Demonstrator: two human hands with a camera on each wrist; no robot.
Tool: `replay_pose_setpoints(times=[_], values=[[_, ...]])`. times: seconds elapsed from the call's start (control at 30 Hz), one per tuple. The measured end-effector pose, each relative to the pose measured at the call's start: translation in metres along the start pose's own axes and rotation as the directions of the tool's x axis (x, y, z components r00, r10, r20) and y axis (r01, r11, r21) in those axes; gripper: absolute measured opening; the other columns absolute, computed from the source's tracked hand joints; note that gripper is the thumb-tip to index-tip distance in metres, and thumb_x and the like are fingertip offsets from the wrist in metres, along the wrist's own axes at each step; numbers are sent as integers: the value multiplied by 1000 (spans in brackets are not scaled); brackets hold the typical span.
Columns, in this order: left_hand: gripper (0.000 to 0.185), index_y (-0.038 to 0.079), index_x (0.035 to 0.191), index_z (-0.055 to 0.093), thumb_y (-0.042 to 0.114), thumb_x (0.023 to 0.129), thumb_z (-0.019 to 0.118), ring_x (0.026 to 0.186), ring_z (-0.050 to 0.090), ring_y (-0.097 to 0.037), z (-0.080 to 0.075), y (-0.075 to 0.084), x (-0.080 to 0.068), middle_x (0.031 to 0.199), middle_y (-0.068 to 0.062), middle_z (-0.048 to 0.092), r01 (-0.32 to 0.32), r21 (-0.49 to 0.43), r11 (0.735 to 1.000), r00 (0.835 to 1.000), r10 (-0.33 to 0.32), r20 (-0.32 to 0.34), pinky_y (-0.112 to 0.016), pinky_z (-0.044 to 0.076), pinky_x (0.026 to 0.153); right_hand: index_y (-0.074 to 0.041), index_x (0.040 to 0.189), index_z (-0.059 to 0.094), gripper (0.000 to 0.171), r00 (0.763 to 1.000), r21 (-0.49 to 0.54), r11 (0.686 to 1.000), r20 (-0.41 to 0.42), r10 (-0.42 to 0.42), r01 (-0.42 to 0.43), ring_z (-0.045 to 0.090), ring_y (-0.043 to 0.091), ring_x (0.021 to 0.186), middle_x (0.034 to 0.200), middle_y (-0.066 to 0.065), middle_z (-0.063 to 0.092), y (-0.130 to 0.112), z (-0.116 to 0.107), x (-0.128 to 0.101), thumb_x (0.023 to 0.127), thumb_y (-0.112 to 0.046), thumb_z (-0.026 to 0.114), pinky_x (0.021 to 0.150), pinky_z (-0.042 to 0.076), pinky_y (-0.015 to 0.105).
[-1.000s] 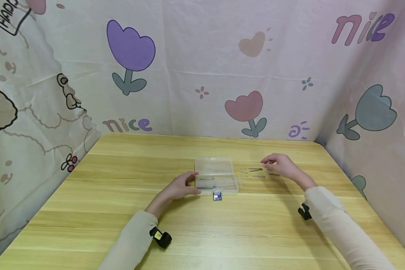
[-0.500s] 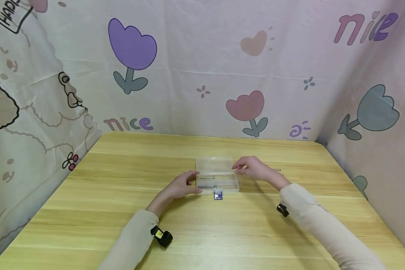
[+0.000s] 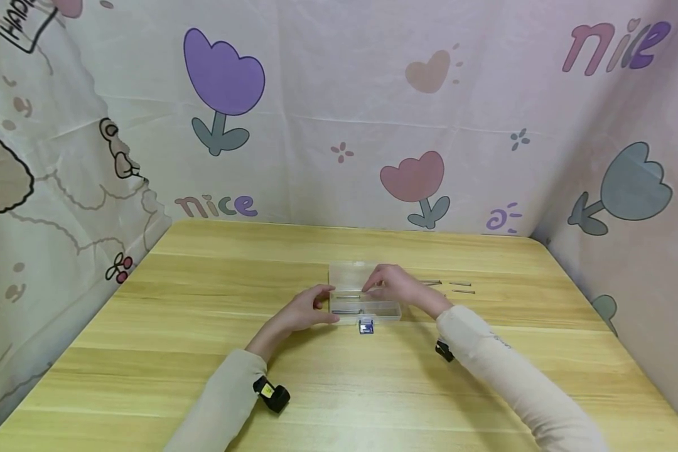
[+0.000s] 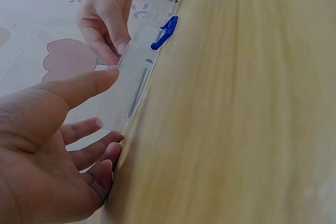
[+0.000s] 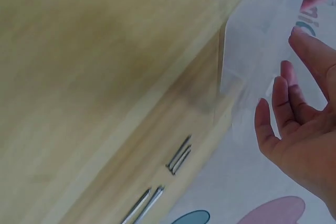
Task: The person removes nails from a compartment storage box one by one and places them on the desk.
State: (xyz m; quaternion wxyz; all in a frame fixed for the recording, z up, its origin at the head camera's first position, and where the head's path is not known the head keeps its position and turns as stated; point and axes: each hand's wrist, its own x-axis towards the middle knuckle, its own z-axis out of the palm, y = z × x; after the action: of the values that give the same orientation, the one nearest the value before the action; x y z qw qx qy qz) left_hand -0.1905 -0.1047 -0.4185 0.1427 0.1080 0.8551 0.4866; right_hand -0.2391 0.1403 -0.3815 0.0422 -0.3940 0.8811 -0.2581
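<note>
Since the earlier head frame, the right hand [image 3: 392, 285] has crossed from the loose metal pins [image 3: 457, 287] to the clear plastic compartment box [image 3: 364, 301].

Head view: the left hand [image 3: 305, 311] steadies the box's left end, fingers relaxed.

Left wrist view: right fingertips [image 4: 113, 51] pinch together over the box, whose long axis runs away from the left thumb; whether they hold a pin is unclear.

Right wrist view: thin steel pins [image 5: 178, 156] lie on the smooth wood table [image 5: 105, 77] behind the fingers.
</note>
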Motion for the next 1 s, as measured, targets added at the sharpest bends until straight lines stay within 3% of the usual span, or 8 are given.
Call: replay_pose_setpoints(times=[0.4, 0.77, 1.0], values=[[69, 7, 140, 48, 20, 80, 80, 107, 49, -27, 0, 1, 0, 135, -14, 53, 7, -7, 1000, 1000, -7, 5, -44, 41, 89, -2, 88, 76, 9, 997, -22, 997, -19, -81, 80, 60, 20, 85, 87, 6, 66, 1, 14, 11, 80, -1, 76, 78, 49, 29], [69, 7, 140, 48, 19, 80, 80, 104, 48, -26, 0, 1, 0, 134, -13, 53, 0, -6, 1000, 1000, 0, 9, -43, 41, 87, -4, 88, 77, 11, 1000, 17, 1000, -26, 6, -6, 59, 18, 84, 86, 4, 65, 0, 23, 17, 77, -1, 78, 77, 49, 27], [69, 8, 140, 49, 20, 80, 80, 105, 48, -26, 0, 2, 0, 136, -13, 53, 13, -6, 1000, 1000, -13, 8, -42, 41, 87, -4, 88, 77, 12, 999, -26, 1000, -28, -17, 16, 57, 19, 85, 88, 5, 63, -2, 25, 17, 77, 0, 78, 77, 48, 27]])
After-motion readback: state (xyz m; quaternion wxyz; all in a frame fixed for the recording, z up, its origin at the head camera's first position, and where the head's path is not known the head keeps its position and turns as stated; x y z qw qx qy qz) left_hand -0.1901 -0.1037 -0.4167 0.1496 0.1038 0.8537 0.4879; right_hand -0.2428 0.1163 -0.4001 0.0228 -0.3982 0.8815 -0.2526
